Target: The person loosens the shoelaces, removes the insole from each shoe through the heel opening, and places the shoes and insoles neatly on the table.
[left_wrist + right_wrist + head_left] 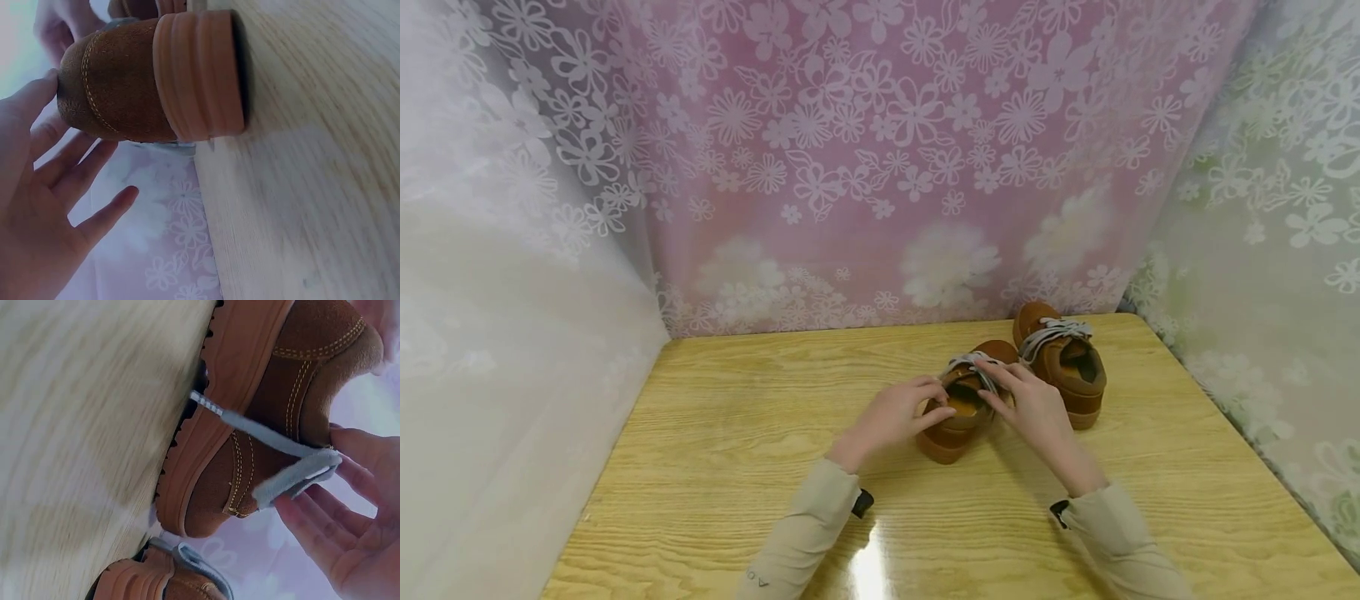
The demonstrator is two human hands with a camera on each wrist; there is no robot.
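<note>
Brown shoe (958, 427) on worktop (737, 433), toe toward 1 o'clock | left hand (895, 412): fingers apart, shoe at its 3 o'clock | right hand (1037, 408): fingers apart at laces (265, 432), shoe at its 9 o'clock | second shoe (1077, 388) at first's 2 o'clock

Pretty bright, but there's harsh white glare on the table (722, 433) below my left hand (891, 414); wrist views look kinda hazy.
</note>
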